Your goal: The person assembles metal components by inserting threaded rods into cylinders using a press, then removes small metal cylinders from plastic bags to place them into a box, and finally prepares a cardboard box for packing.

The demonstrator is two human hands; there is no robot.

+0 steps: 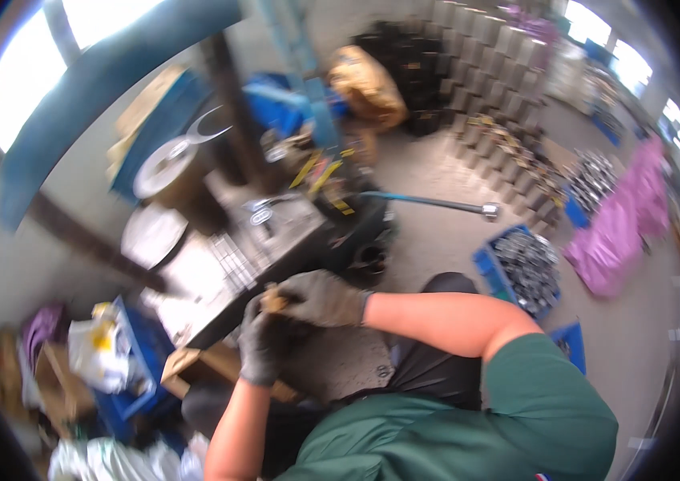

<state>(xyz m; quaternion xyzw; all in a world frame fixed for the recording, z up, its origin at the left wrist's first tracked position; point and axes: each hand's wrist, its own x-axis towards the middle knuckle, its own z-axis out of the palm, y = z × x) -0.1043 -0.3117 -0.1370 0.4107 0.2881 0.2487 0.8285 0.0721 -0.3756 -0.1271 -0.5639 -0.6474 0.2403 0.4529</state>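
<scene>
Both my hands wear grey work gloves and meet in front of the metal workbench (pixel 284 228). A small tan-brown piece (pixel 274 300) sits between their fingers; motion blur hides what kind of thing it is. My left hand (pixel 258 346) grips it from below and the left, fingers pointing up. From the right, my right hand (pixel 322 297) closes on the same piece, its fingers curled. Just under my left hand is an open cardboard box (pixel 183 370). A wire rack (pixel 234 263) lies on the bench top beyond the hands.
A blue-handled bar (pixel 428 200) juts from the machine over the floor on the right. Blue crates of metal parts (pixel 526 268) stand at right, near a pink sack (pixel 608 240). Stacked metal cylinders (pixel 488 60) fill the back. Drums (pixel 170 172) stand left of the bench.
</scene>
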